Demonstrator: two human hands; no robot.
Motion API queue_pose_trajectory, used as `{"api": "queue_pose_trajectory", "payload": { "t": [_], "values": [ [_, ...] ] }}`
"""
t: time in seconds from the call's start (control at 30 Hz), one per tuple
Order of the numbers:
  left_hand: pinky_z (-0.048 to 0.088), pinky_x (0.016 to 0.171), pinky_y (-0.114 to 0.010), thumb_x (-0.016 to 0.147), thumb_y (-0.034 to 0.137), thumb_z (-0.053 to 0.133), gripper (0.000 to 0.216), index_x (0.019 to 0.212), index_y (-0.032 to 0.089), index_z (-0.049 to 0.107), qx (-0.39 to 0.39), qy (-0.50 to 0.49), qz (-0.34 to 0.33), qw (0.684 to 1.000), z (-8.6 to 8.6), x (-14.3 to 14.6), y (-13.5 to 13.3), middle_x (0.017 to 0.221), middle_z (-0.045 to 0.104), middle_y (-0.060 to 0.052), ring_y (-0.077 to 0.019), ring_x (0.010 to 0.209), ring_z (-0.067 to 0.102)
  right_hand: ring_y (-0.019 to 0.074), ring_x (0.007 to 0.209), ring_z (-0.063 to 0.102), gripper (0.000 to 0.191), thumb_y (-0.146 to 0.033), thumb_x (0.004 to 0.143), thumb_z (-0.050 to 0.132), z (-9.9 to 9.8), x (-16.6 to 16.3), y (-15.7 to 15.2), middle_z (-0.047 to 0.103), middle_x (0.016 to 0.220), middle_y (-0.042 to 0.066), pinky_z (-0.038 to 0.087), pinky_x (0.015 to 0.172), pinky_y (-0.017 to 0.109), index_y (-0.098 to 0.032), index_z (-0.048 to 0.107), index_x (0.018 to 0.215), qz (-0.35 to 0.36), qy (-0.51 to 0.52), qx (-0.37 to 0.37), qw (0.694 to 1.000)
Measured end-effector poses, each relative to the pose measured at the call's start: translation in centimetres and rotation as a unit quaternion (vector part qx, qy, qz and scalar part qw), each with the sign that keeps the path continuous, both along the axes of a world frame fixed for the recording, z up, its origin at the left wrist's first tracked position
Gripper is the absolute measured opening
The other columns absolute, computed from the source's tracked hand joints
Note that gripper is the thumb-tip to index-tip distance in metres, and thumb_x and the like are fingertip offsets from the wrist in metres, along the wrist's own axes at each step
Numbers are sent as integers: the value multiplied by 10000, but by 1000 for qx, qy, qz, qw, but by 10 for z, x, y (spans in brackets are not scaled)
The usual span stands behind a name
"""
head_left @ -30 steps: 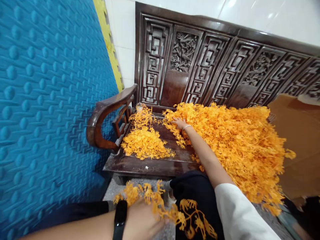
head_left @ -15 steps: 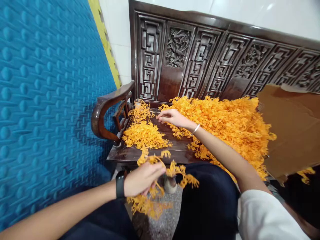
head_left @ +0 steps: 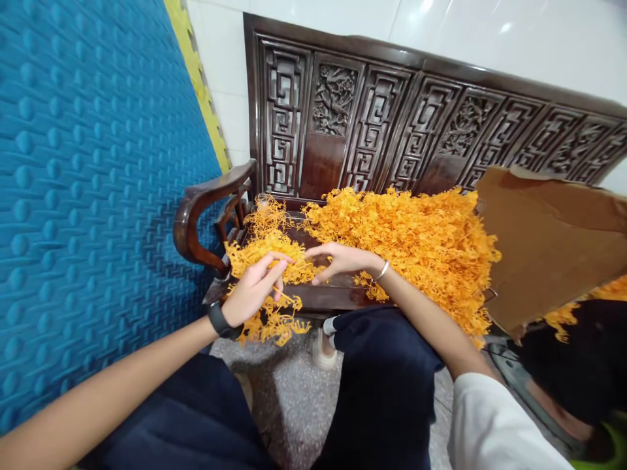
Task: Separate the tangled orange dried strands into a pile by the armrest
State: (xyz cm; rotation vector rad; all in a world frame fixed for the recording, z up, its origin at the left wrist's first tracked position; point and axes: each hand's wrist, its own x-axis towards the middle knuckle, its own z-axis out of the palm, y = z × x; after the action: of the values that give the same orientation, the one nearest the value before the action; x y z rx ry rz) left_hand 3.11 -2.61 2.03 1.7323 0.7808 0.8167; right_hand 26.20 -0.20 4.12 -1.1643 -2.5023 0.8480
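Note:
My left hand (head_left: 255, 287), with a black band on its wrist, is closed around an orange plastic flower sprig (head_left: 274, 329) whose frilly ends hang below it at the bench's front edge. Just to the right, my right hand (head_left: 343, 258), wearing a bracelet, has thumb and fingers apart and appears to hold nothing. Its fingertips come close to those of my left hand. Behind my left hand lies a small heap of yellow-orange sprigs (head_left: 245, 253), with a tangle of thin stalks (head_left: 268, 215) farther back. A much larger orange pile (head_left: 421, 241) spreads beyond my right forearm.
The dark wooden bench (head_left: 326, 166) has a carved back and a curved armrest (head_left: 183, 225) on the left. Brown cardboard (head_left: 548, 248) leans at the right of the pile. A blue foam mat (head_left: 98, 196) stands at far left. Someone in dark clothing (head_left: 578, 359) is partly visible at right.
My left hand has moved up and away from my lap toward the small heap, carrying sprigs. My right hand has come slightly down toward it, fingers spreading. The view has shifted slightly.

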Motion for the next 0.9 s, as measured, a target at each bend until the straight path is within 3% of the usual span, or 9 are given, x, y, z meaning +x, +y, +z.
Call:
{"api": "queue_pose_trajectory", "payload": {
  "t": [0.07,0.17,0.3,0.37,0.43,0.57,0.73,0.8,0.9],
  "values": [
    [338,377,-173,905,408,368,344,1116,159,477,58,28,23,998,0,-4,-3,551,514,57,-60,374,438,92,631,502,376,-300,696,693,1,-2,-1,587,699,-34,411,637,237,-158,629,1038,-16,-25,49,998],
    [492,571,-229,911,375,358,401,1228,142,430,255,134,22,957,-4,-9,-10,761,652,-29,-122,593,611,103,701,537,207,-246,777,617,3,-8,-2,623,789,5,418,676,246,-139,631,954,-77,63,183,978],
    [454,936,-409,907,276,360,459,1341,126,351,556,259,-31,789,-14,-13,-27,1271,538,-180,-284,1173,513,129,851,571,136,-266,829,561,6,-19,0,630,886,38,448,798,296,-168,642,879,-76,190,295,933],
    [400,996,-454,896,231,390,474,1345,81,360,648,276,-41,709,-21,-16,-38,1318,486,-214,-326,1242,435,136,876,570,134,-280,826,567,7,-26,2,618,887,37,456,821,313,-187,652,870,-76,225,322,916],
    [396,999,-470,885,210,418,464,1328,73,399,686,272,-21,675,-26,-23,-47,1288,521,-203,-329,1215,465,139,901,566,135,-291,820,576,8,-34,4,609,909,36,456,835,321,-201,660,879,-79,253,340,902],
    [490,856,-444,861,216,457,281,1088,153,611,685,250,62,682,-15,-46,-42,984,676,-124,-261,958,621,146,936,557,130,-290,822,572,12,-48,5,595,945,27,447,870,346,-225,655,898,-100,282,357,885],
    [476,606,-345,831,249,424,261,686,156,621,648,316,41,692,29,-65,3,610,573,-65,-192,626,565,152,981,543,98,-241,820,568,24,-55,3,582,958,17,434,912,356,-242,626,899,-127,287,388,866],
    [475,685,-358,832,217,416,237,774,135,630,600,287,121,737,38,-62,16,728,621,-86,-201,709,583,149,990,538,106,-224,815,575,27,-58,0,576,964,21,433,918,345,-233,615,912,-102,287,393,867],
    [450,863,-370,877,274,390,288,1048,129,572,412,131,157,888,34,-49,25,1008,640,-101,-207,946,587,147,1013,526,140,-201,810,576,27,-67,-5,556,992,34,431,928,333,-220,599,947,-45,262,374,889]
  ]
}}
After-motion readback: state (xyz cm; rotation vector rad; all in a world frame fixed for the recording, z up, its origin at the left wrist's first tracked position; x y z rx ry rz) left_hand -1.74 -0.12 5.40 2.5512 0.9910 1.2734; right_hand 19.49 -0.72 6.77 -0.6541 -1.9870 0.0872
